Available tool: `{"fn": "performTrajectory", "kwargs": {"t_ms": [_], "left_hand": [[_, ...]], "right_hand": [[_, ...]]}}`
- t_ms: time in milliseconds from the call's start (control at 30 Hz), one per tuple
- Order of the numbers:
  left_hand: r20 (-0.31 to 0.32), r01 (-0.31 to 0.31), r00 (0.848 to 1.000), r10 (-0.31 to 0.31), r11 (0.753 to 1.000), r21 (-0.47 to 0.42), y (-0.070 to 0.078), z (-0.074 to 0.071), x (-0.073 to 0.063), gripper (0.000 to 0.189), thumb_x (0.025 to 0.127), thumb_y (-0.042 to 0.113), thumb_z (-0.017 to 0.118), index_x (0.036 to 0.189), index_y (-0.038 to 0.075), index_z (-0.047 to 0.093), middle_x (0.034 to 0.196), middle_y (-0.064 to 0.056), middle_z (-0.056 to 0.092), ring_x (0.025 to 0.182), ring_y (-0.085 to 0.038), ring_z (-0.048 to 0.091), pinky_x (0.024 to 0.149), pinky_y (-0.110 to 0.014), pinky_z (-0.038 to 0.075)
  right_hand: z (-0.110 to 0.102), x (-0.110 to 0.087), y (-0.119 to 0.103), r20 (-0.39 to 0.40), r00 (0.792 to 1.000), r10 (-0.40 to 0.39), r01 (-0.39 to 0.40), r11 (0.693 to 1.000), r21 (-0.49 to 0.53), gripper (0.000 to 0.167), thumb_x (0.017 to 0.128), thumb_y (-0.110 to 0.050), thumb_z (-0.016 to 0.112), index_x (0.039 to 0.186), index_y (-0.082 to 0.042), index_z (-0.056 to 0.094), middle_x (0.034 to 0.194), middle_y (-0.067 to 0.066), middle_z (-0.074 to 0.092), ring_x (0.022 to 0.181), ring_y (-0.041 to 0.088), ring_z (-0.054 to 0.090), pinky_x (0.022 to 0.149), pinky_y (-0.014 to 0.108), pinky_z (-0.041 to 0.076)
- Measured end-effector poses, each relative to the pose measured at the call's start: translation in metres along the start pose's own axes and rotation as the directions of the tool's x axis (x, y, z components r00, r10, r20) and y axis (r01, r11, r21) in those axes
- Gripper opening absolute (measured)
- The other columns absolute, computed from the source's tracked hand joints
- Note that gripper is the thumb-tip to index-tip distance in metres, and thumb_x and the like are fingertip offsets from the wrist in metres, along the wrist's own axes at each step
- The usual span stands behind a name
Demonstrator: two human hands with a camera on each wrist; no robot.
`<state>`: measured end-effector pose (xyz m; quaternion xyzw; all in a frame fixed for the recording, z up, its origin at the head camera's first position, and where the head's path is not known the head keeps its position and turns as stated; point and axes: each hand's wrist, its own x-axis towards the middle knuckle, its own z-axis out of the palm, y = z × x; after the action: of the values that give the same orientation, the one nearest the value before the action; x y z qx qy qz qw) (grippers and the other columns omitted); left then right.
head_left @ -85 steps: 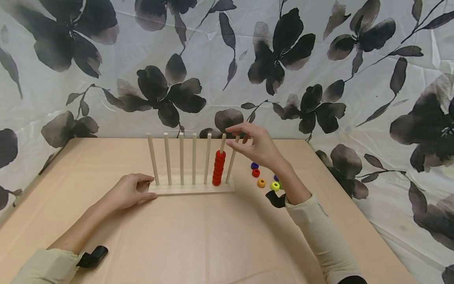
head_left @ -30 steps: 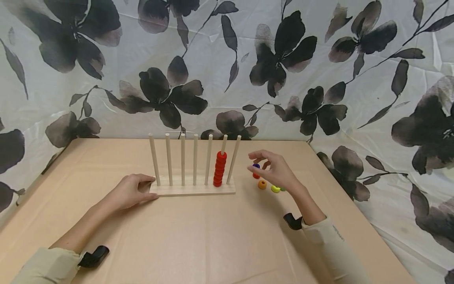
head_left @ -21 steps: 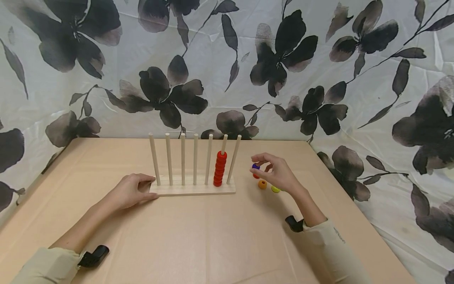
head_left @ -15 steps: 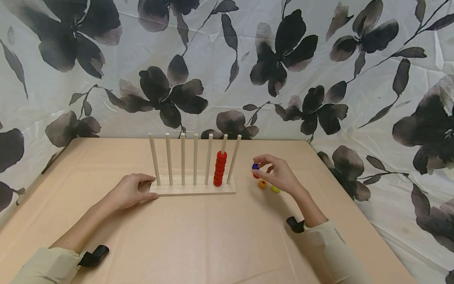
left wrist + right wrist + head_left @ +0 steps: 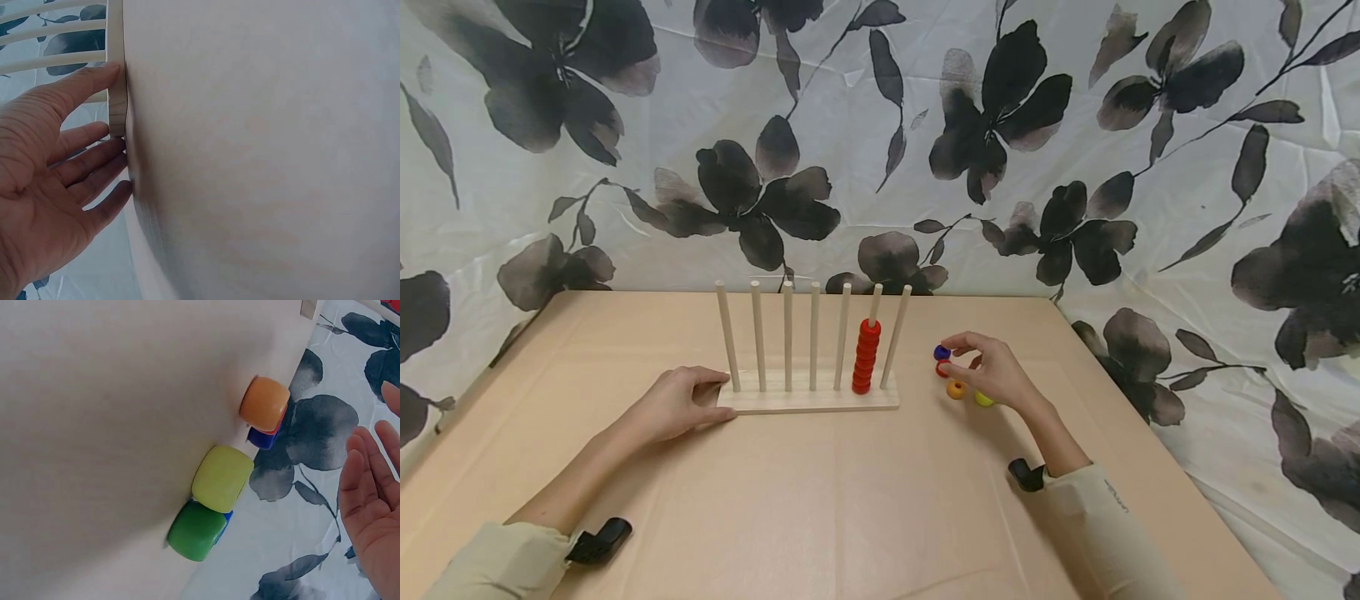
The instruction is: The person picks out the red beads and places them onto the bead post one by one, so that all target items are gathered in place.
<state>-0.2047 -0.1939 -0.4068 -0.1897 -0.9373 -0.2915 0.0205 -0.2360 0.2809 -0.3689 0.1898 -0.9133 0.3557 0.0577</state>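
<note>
My left hand (image 5: pixel 668 407) grips the left end of a wooden peg stand (image 5: pixel 808 403); in the left wrist view the thumb presses the base's edge and fingers touch its end. A stack of red beads (image 5: pixel 864 358) sits on the second peg from the right. The other pegs are bare. My right hand (image 5: pixel 996 371) hovers over loose beads right of the stand, fingers loosely bent and nothing between them. Nearest its fingertips lie a blue bead (image 5: pixel 942 352) and a red bead (image 5: pixel 941 368). An orange bead (image 5: pixel 955 389) and a yellow-green bead (image 5: pixel 984 399) lie closer to me.
In the right wrist view, a green bead (image 5: pixel 197 531) touches the yellow-green one, with another blue bead (image 5: pixel 224 526) partly hidden behind. The light wooden table (image 5: pixel 820 500) ends at the back against a flower-patterned cloth (image 5: pixel 865 100).
From the rightmost pegs, my right hand has moved right and down to the loose beads, then slightly further the same way. My left hand stays on the stand.
</note>
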Motion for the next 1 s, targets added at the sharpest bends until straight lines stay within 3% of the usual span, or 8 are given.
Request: {"fn": "performTrajectory", "kwargs": {"t_ms": [467,1000], "left_hand": [[-0.004,-0.005,1.000,0.005,1.000,-0.017,-0.001,0.000,0.000,0.064,0.078,0.026,0.090,0.121,-0.014,0.066,0.121,-0.031,0.067,0.119,-0.051,0.058,0.101,-0.062,0.046],[-0.001,0.001,1.000,-0.002,1.000,-0.018,-0.001,0.001,0.001,0.063,0.080,0.027,0.089,0.123,-0.013,0.066,0.122,-0.031,0.067,0.121,-0.051,0.057,0.103,-0.062,0.046]], "right_hand": [[0.004,0.010,0.014,0.102,0.994,0.032,-0.030,0.999,-0.029,0.036,0.091,-0.013,0.079,0.122,0.002,0.069,0.120,0.018,0.071,0.112,0.034,0.062,0.083,0.036,0.056],[0.010,0.017,0.030,0.133,0.986,0.101,-0.095,0.994,-0.045,0.036,0.091,-0.016,0.079,0.122,0.000,0.070,0.117,0.014,0.070,0.112,0.033,0.061,0.090,0.045,0.059]]}}
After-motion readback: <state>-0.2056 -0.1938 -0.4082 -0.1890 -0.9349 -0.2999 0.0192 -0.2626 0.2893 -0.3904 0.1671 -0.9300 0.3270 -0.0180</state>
